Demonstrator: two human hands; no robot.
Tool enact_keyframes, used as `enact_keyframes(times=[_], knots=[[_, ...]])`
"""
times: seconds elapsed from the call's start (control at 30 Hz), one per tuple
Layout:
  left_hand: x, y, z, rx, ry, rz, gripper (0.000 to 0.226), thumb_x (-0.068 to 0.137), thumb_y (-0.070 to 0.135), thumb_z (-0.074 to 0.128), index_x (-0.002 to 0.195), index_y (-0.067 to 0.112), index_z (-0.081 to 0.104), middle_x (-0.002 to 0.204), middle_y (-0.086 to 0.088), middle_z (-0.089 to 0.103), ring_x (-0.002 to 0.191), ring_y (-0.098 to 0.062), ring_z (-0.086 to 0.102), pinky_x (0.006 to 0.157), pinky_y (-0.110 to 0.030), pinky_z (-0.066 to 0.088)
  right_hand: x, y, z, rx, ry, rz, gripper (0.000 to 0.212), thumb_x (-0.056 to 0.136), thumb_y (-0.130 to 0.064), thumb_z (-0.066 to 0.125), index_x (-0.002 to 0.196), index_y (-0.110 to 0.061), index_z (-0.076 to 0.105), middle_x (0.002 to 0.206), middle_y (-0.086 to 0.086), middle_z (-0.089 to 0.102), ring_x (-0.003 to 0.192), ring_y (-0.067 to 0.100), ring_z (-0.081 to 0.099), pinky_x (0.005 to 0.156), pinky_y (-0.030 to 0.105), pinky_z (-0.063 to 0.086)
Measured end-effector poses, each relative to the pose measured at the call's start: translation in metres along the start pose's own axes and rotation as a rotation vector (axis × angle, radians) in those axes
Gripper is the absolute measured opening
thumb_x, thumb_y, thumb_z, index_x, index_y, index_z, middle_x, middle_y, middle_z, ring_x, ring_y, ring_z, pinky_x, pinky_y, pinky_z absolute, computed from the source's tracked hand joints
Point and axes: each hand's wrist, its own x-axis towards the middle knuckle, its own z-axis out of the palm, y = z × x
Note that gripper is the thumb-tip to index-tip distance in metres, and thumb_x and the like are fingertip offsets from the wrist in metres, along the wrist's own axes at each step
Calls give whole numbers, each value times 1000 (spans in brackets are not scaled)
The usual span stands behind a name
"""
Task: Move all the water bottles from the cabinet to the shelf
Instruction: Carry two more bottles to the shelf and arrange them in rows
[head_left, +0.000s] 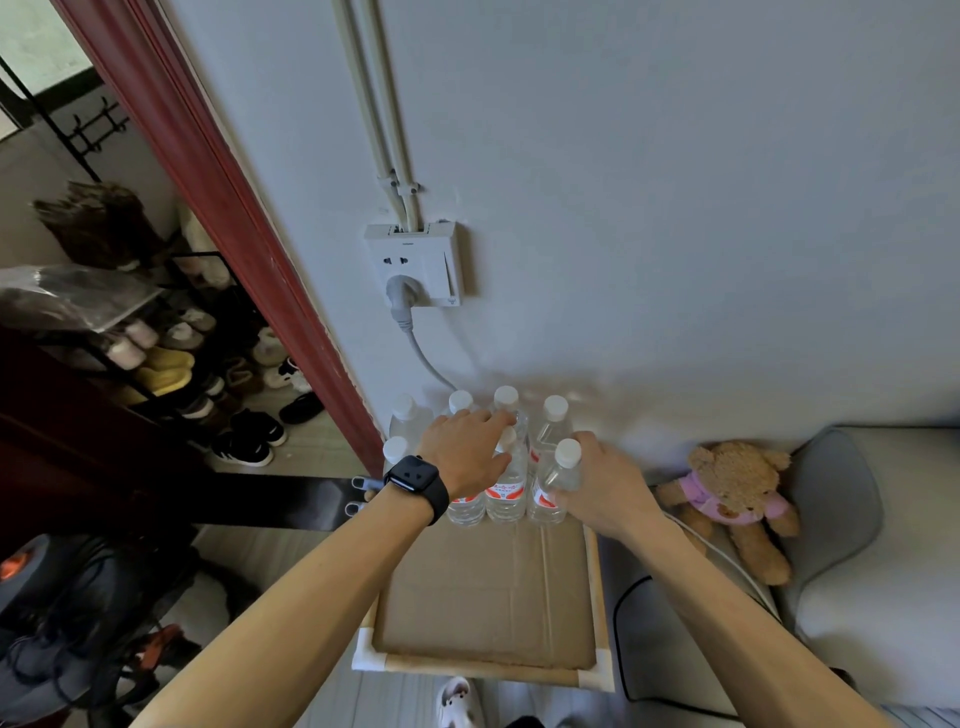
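Observation:
Several clear water bottles with white caps and red-and-white labels stand in a cluster at the back of a shelf top covered with cardboard, against the wall. My left hand, with a black watch on the wrist, lies over the front-left bottle, fingers reaching onto the middle front bottle. My right hand grips the front-right bottle round its body; the bottle stands on the cardboard. Back-row bottles stand close to the wall.
A wall socket with a grey plug and cable hangs above the bottles. A teddy bear sits on a light sofa at the right. A red door frame, a shoe rack and clutter fill the left.

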Motion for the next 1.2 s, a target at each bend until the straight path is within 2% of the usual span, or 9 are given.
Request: enact_keyframes(times=[0.2, 0.37, 0.53, 0.6, 0.67, 0.77, 0.93, 1.2], knots=[[-1, 2, -1, -6, 2, 5, 52, 96, 43, 50, 144, 29, 39, 133, 3, 56, 116, -22, 56, 94, -39, 46, -2, 3, -4, -20, -11, 5, 59, 76, -58, 64, 119, -24, 42, 106, -3, 61, 80, 16, 51, 66, 30, 40], [-3, 1, 1, -9, 13, 4, 51, 96, 42, 50, 144, 30, 38, 127, 1, 58, 111, -22, 57, 89, -38, 48, -4, 4, -5, -31, -3, 12, 61, 77, -57, 66, 122, -24, 40, 110, 0, 63, 93, 25, 62, 69, 31, 41], [-4, 0, 1, -5, 34, 13, 53, 96, 42, 49, 145, 29, 37, 127, 1, 58, 112, -23, 56, 90, -37, 47, -7, 3, -8, -35, 25, -1, 61, 77, -59, 66, 120, -23, 40, 101, -4, 57, 80, 18, 51, 67, 31, 39], [-5, 0, 1, -1, 42, 18, 52, 96, 42, 49, 145, 29, 37, 127, 1, 58, 113, -22, 55, 91, -37, 46, -8, 3, -9, -37, 31, -9, 57, 79, -57, 66, 118, -24, 41, 99, -6, 55, 81, 17, 52, 69, 32, 42], [-6, 0, 0, -2, 45, 24, 51, 97, 41, 49, 145, 30, 38, 128, 2, 58, 114, -22, 54, 92, -37, 46, -7, 4, -9, -38, 36, -25, 50, 82, -50, 67, 117, -23, 44, 104, -3, 60, 86, 19, 56, 71, 32, 44], [-7, -1, -2, -6, 61, 30, 47, 99, 39, 48, 144, 31, 40, 130, 3, 57, 114, -21, 54, 93, -36, 45, -7, 4, -10, -23, 31, -41, 41, 85, -42, 65, 117, -24, 47, 109, -1, 63, 85, 16, 51, 71, 31, 41], [-9, -1, -7, -21, 72, 51, 47, 98, 37, 49, 144, 31, 42, 137, 2, 52, 118, -22, 52, 96, -38, 45, -8, -1, -11, 1, 18, -27, 42, 85, -43, 65, 117, -25, 46, 108, -3, 63, 89, 16, 57, 76, 34, 49], [-15, -5, -8, -23, 84, 115, 39, 99, 34, 47, 138, 28, 49, 135, 4, 55, 114, -21, 52, 93, -35, 44, -11, -9, -12, -31, 10, 1, 43, 84, -45, 65, 115, -24, 45, 104, -2, 60, 86, 19, 56, 70, 31, 43]])
